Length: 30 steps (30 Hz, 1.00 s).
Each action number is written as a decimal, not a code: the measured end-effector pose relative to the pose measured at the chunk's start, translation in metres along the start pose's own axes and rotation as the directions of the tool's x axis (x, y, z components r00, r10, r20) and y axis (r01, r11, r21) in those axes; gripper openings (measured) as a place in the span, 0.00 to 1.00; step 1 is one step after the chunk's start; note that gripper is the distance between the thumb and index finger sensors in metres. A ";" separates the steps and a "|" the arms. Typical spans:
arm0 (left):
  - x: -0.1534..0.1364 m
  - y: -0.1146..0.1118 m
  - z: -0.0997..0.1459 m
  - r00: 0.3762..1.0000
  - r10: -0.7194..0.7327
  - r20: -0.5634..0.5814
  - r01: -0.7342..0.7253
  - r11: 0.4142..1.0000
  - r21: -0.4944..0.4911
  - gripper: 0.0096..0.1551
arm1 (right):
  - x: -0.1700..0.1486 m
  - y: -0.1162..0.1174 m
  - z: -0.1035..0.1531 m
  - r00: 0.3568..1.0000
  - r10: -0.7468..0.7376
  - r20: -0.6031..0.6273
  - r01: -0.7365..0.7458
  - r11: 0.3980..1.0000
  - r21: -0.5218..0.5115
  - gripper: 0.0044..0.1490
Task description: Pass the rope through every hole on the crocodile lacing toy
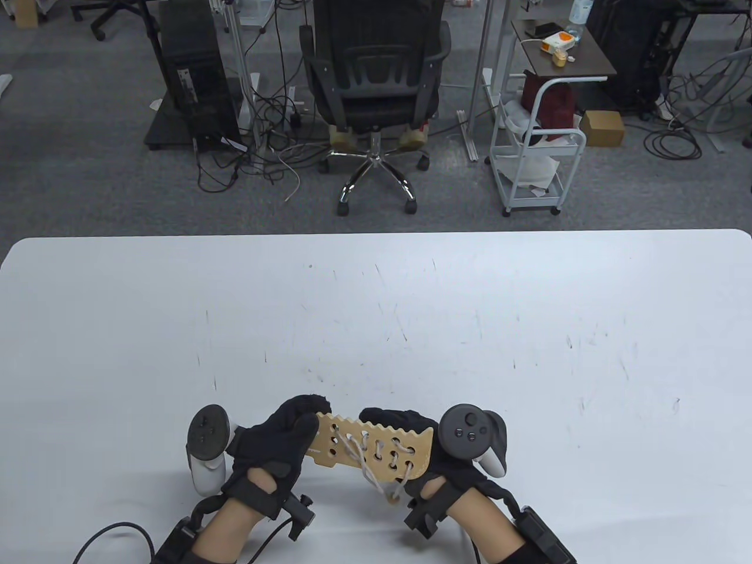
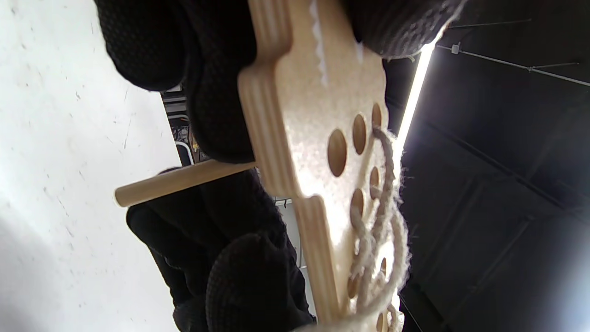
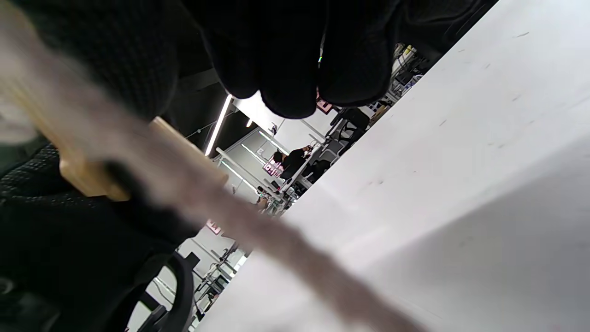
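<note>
Hands (image 1: pixel 282 440) gripping crocodile toy (image 1: pixel 376 449)

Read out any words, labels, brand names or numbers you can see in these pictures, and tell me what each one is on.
No text can be read.
Crocodile lacing board: a small dark mark near the left hand, too small to read.
Pink signs in the room behind, in the right wrist view: blurred, unreadable.
Box on the far side table: print too small.

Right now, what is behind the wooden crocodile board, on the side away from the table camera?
Behind the crocodile board, the left wrist view shows a wooden needle against gloved fingers. The board covers where the rope joins it.
</note>
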<state>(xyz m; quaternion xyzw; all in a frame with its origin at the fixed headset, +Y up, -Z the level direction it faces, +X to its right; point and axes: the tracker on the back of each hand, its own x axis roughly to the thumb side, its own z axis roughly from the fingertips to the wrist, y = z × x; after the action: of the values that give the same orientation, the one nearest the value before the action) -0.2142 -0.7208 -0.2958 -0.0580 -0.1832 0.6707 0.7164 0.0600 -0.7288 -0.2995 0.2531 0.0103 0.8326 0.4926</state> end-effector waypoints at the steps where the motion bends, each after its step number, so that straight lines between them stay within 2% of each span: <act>1: 0.000 -0.001 0.000 1.000 0.011 -0.003 -0.011 1.000 -0.004 0.28 | 0.001 0.001 0.000 1.000 -0.010 0.005 0.010 1.000 0.002 0.40; 6: 0.001 -0.008 0.000 0.998 0.070 -0.008 -0.070 0.997 -0.036 0.28 | 0.006 0.008 0.000 0.995 -0.095 0.040 0.094 0.995 0.018 0.37; 11: 0.003 -0.014 0.001 0.997 0.083 0.003 -0.083 0.994 -0.067 0.28 | 0.011 0.015 0.001 0.995 -0.078 0.054 0.076 0.997 0.032 0.35; 14: 0.003 -0.014 0.001 0.997 0.079 -0.001 -0.079 0.995 -0.061 0.28 | 0.012 0.015 0.001 0.995 -0.074 0.062 0.072 0.997 0.032 0.27; 16: 0.003 -0.014 0.001 0.996 0.088 -0.006 -0.088 0.994 -0.061 0.28 | 0.011 0.015 0.001 0.995 -0.075 0.062 0.073 0.997 0.031 0.25; 30: 0.005 -0.004 0.003 0.998 0.067 -0.010 -0.067 0.998 0.012 0.28 | 0.006 -0.001 0.004 0.990 -0.136 0.039 0.138 0.988 -0.063 0.26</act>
<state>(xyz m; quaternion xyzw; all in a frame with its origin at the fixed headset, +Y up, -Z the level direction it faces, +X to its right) -0.2115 -0.7168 -0.2905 -0.0633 -0.1732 0.6950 0.6949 0.0604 -0.7245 -0.2943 0.2497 -0.0082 0.7921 0.5570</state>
